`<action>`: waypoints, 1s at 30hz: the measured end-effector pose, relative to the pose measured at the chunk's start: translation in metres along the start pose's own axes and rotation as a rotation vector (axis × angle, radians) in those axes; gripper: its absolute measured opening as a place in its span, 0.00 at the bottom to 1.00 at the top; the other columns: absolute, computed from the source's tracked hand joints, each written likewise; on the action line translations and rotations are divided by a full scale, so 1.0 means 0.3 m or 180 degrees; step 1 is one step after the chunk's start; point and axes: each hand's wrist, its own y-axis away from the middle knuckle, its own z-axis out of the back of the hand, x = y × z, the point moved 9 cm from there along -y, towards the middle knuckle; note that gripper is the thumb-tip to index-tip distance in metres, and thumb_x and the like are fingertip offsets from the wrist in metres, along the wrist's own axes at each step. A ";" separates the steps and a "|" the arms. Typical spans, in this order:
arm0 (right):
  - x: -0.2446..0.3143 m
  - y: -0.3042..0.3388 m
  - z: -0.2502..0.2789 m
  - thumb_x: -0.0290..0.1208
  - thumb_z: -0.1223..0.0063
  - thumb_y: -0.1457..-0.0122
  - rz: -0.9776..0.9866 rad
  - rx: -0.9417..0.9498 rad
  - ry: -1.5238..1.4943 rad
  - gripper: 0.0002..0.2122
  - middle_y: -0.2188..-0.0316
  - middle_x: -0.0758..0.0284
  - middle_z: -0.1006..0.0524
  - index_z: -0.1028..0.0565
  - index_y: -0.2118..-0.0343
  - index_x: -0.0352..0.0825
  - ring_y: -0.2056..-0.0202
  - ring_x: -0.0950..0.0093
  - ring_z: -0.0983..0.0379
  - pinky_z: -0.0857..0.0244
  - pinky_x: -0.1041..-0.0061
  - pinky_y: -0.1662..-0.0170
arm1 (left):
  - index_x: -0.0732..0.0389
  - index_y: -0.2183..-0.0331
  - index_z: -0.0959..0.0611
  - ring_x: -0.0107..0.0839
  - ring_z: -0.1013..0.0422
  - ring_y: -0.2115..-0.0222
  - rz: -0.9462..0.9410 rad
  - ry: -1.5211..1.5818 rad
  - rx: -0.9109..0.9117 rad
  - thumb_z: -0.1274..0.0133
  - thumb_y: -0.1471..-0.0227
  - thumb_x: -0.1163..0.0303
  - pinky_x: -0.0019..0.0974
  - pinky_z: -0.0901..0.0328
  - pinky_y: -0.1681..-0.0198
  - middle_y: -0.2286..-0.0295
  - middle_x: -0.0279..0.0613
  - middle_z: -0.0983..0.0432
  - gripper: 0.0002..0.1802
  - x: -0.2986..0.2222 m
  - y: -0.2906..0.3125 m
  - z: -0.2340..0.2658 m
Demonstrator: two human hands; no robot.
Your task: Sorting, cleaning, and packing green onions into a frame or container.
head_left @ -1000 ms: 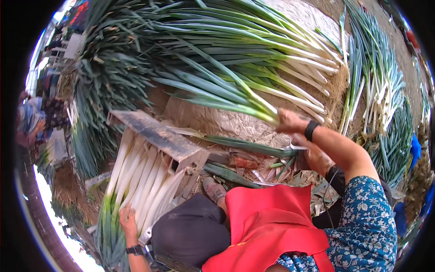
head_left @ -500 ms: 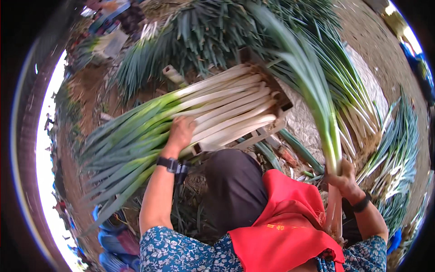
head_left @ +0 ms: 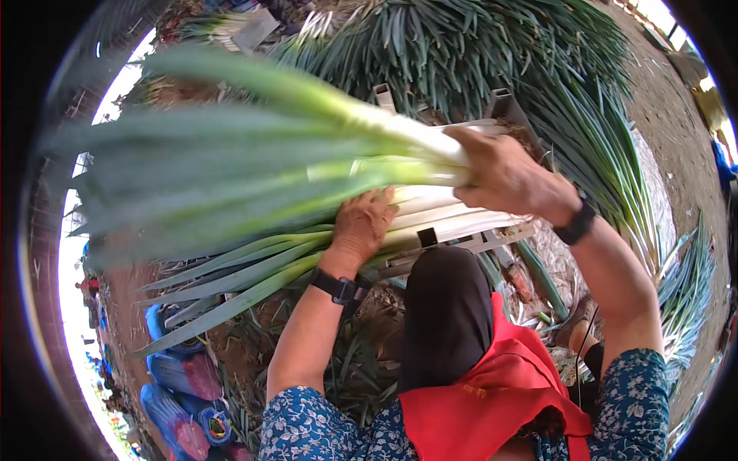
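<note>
A long leek with a white shank and broad, blurred green leaves (head_left: 307, 146) crossed the upper middle of the frame, its leaves fanning toward the left edge and its white end running right. The right hand (head_left: 503, 175) was clamped around that white shank, fingers curled over the top, so the stalk lay inside the fist with nearly its whole length sticking out to the left of the grip. Just below it, a flat stack of trimmed leeks with white stems and green tops (head_left: 307, 257) lay side by side on a pale slatted wooden rack (head_left: 492, 240) in the centre of the frame. The left hand (head_left: 363, 224) rested palm-down on that stack, fingers spread and pressing rather than gripping; it enclosed nothing.

By the look of it, the step in hand was adding the held leek to the stack. The next move would likely call for lowering it parallel to the others, white ends aligned, while the left hand kept the row steady.

Around them, heaps of loose green leek tops (head_left: 492, 54) filled the upper frame, and blue sacks (head_left: 181, 376) sat at the lower left.
</note>
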 end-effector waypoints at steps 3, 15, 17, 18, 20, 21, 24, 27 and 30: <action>-0.174 -0.098 -0.262 0.37 0.37 0.55 -0.0071 0.0126 0.0252 0.36 0.55 0.53 0.27 0.40 0.42 0.34 0.54 0.54 0.30 0.35 0.60 0.52 | 0.64 0.47 0.27 0.55 0.33 0.52 0.0035 0.0238 -0.0040 0.48 0.45 0.61 0.49 0.41 0.45 0.52 0.58 0.29 0.26 -0.099 0.028 0.042; -0.212 0.028 -0.308 0.31 0.38 0.52 -0.0019 -0.0914 0.0263 0.28 0.49 0.57 0.30 0.33 0.46 0.34 0.46 0.58 0.35 0.41 0.61 0.44 | 0.65 0.51 0.24 0.52 0.32 0.50 -0.0023 0.0555 -0.0303 0.41 0.51 0.72 0.42 0.35 0.47 0.49 0.55 0.31 0.24 -0.113 0.031 0.270; -0.224 0.090 -0.312 0.21 0.41 0.54 0.0035 -0.1380 0.0405 0.23 0.51 0.58 0.30 0.30 0.51 0.33 0.47 0.59 0.34 0.39 0.61 0.46 | 0.64 0.50 0.26 0.50 0.32 0.51 -0.0069 0.0151 0.0028 0.41 0.53 0.72 0.42 0.34 0.49 0.50 0.52 0.31 0.26 -0.136 -0.010 0.267; -0.246 0.111 -0.315 0.22 0.41 0.53 -0.0012 -0.1585 0.0372 0.20 0.53 0.59 0.29 0.29 0.55 0.32 0.49 0.58 0.34 0.38 0.61 0.48 | 0.65 0.51 0.26 0.48 0.32 0.51 -0.0219 -0.0119 0.0064 0.41 0.53 0.73 0.42 0.33 0.51 0.51 0.51 0.30 0.25 -0.156 -0.020 0.259; -0.199 0.117 -0.274 0.23 0.41 0.53 -0.0083 -0.1568 0.0265 0.17 0.56 0.59 0.29 0.28 0.58 0.32 0.52 0.58 0.32 0.37 0.61 0.49 | 0.66 0.52 0.26 0.45 0.32 0.53 -0.0483 -0.0633 0.0156 0.43 0.54 0.73 0.41 0.31 0.55 0.54 0.49 0.30 0.24 -0.176 -0.020 0.221; -0.188 0.111 -0.271 0.25 0.40 0.54 -0.0088 -0.1562 0.0282 0.16 0.58 0.59 0.28 0.28 0.60 0.32 0.55 0.58 0.32 0.37 0.60 0.50 | 0.65 0.53 0.25 0.42 0.31 0.55 -0.0607 -0.0955 0.0018 0.45 0.53 0.74 0.40 0.30 0.57 0.57 0.47 0.27 0.23 -0.179 -0.013 0.201; -0.183 0.115 -0.266 0.28 0.39 0.54 -0.0097 -0.1476 0.0180 0.17 0.59 0.61 0.28 0.27 0.59 0.34 0.55 0.60 0.32 0.37 0.62 0.51 | 0.64 0.52 0.25 0.40 0.30 0.57 -0.0255 -0.1239 0.0010 0.47 0.53 0.73 0.42 0.29 0.58 0.61 0.44 0.26 0.23 -0.144 -0.007 0.154; -0.245 0.110 -0.247 0.30 0.42 0.49 -0.0154 -0.1509 0.0113 0.13 0.62 0.65 0.27 0.26 0.59 0.39 0.57 0.64 0.31 0.38 0.64 0.52 | 0.63 0.57 0.22 0.36 0.30 0.61 -0.0287 -0.1536 -0.0050 0.49 0.52 0.73 0.40 0.33 0.62 0.66 0.40 0.26 0.17 -0.169 -0.046 0.152; -0.278 0.112 -0.245 0.31 0.44 0.46 -0.0324 -0.1373 0.0027 0.10 0.65 0.65 0.26 0.25 0.61 0.38 0.58 0.64 0.31 0.39 0.63 0.53 | 0.62 0.60 0.22 0.35 0.29 0.64 -0.0447 -0.1573 0.0041 0.46 0.54 0.73 0.40 0.37 0.61 0.68 0.40 0.26 0.15 -0.184 -0.071 0.161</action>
